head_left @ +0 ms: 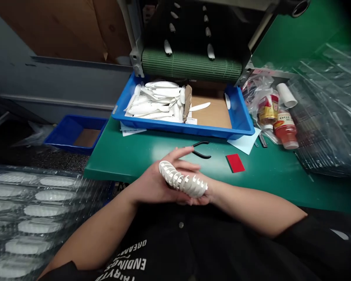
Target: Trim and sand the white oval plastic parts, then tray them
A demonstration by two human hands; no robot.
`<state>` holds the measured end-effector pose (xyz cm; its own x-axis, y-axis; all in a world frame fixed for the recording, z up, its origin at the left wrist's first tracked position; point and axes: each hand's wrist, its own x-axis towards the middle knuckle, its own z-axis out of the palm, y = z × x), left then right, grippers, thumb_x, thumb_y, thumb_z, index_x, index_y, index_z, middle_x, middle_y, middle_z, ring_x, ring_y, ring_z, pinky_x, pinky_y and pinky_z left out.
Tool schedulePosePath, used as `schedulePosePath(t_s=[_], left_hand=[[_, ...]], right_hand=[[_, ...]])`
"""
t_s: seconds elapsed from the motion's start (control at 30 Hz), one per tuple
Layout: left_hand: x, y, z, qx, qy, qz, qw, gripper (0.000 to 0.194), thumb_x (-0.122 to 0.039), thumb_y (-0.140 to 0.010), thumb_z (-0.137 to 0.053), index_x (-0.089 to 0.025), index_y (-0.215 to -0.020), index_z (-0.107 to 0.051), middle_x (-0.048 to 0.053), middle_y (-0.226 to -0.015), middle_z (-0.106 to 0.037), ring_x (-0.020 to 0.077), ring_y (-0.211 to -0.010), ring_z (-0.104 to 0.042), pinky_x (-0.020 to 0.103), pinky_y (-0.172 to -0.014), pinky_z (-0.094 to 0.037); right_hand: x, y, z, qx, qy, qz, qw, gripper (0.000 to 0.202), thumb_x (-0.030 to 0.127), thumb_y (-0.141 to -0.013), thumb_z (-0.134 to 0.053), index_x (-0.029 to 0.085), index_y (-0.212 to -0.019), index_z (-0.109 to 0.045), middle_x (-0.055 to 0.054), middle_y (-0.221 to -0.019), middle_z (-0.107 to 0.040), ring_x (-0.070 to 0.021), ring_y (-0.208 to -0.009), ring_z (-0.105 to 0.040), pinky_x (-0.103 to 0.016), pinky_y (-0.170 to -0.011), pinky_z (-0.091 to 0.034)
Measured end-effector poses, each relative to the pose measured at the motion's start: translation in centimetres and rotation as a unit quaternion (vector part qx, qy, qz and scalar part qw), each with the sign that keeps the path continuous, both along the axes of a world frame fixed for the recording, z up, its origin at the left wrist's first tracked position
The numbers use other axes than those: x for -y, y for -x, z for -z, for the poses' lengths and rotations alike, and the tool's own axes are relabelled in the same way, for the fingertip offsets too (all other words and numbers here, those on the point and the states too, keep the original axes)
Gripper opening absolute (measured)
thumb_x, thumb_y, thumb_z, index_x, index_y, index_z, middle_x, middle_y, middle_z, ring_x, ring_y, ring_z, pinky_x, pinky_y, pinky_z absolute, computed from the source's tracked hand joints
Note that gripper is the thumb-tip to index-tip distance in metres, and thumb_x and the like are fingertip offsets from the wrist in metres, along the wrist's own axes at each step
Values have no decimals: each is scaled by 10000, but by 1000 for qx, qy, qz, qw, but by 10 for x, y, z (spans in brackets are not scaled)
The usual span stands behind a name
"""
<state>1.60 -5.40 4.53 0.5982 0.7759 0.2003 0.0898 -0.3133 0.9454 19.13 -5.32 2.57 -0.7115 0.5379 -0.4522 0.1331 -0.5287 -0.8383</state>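
Both hands are at the white stack, a curved row of thin nested pieces [190, 185], held clear of the table [119, 152], in front of the person's black shirt. Left hand [155, 183] is wrapped around the far-left end, gripping it. Right hand [208, 180] sits against the other end; its fingers are mostly hidden, so can't tell how far they're closed.

Handling, my read: light, thin-walled plastic, fairly stiff per piece. The stack as a whole isn't stiff; it already bows and fans along its length. Smooth faces probably slide on each other, so a squeeze in the middle could buckle it or pop pieces out. Edges look thin, may chip or scuff. Best hold: both ends, light inward pressure, palm under the run. For a single piece, take the long edges.

Around it: pliers [203, 156] just beyond the fingers, red block [235, 163] to the right, both on the table. Blue bin [163, 125] behind, loose white pieces [163, 93] heaped left of the cardboard divider [187, 102]. Green belt [190, 62] above the bin carries more of them, in two rows.
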Motion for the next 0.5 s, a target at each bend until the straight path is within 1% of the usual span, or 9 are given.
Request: schedulePosePath(t_s=[0.07,0.1,0.13,0.17,0.23,0.3,0.37,0.43,0.5], left_hand=[[-9,0,-11,-45,-45,28,998,642,-409,-724,-958,-278,-1311,-735,95,-1314,-766,334,-1507,-495,560,-1346,-76],[-12,0,-15,-63,-62,36,995,515,-419,-737,-946,-273,-1202,-779,80,-1251,-790,331,-1525,-470,564,-1346,-23],[-14,0,-18,-74,-69,41,994,450,-426,-743,-939,-271,-1139,-793,72,-1215,-801,329,-1543,-444,569,-1343,-1],[-16,-1,-20,-77,-65,44,994,445,-429,-742,-938,-267,-1129,-789,71,-1212,-801,327,-1550,-433,574,-1342,-5],[-20,-2,-19,-65,-45,49,996,540,-423,-723,-947,-255,-1199,-756,82,-1245,-790,328,-1510,-491,578,-1343,-34],[-22,-4,-15,-42,-15,49,998,617,-396,-712,-953,-236,-1260,-719,92,-1264,-784,321,-1389,-619,575,-1345,-61],[-22,-6,-8,-21,20,39,999,569,-355,-721,-942,-212,-1229,-726,90,-1217,-799,297,-1220,-727,570,-1348,-85],[-21,-8,0,-4,57,18,998,439,-313,-726,-926,-189,-1116,-768,84,-1141,-817,284,-1115,-764,560,-1349,-115],[-19,-9,7,22,109,-11,994,349,-274,-731,-912,-169,-1043,-796,86,-1085,-826,286,-1098,-766,541,-1337,-202]], right_hand=[[-2,1,-7,-37,97,10,995,498,662,-810,-726,244,-1025,-564,-16,-825,-553,-124,-566,-456,-241,-464,-379],[-4,1,-10,-56,147,16,987,503,620,-769,-780,240,-1013,-559,3,-792,-527,-109,-547,-431,-230,-463,-363],[-5,0,-11,-72,185,22,980,510,582,-739,-819,238,-1006,-553,23,-760,-502,-97,-528,-412,-221,-462,-351],[-7,0,-12,-85,209,28,974,511,550,-725,-843,240,-1002,-546,39,-732,-483,-90,-510,-400,-215,-459,-346],[-10,-1,-9,-105,234,32,966,477,521,-755,-837,250,-998,-529,59,-693,-472,-86,-471,-398,-208,-445,-346],[-12,0,-3,-118,272,35,954,378,521,-855,-743,252,-987,-512,63,-656,-475,-87,-425,-386,-202,-425,-338],[-14,1,5,-114,299,30,947,316,545,-969,-531,234,-932,-490,54,-586,-440,-93,-380,-352,-195,-397,-310],[-15,2,12,-108,314,26,943,364,532,-1003,-333,221,-860,-454,44,-519,-378,-99,-361,-314,-178,-375,-268],[-19,3,18,-106,326,24,939,390,523,-982,-243,219,-808,-415,45,-482,-313,-101,-360,-287,-160,-362,-232]])
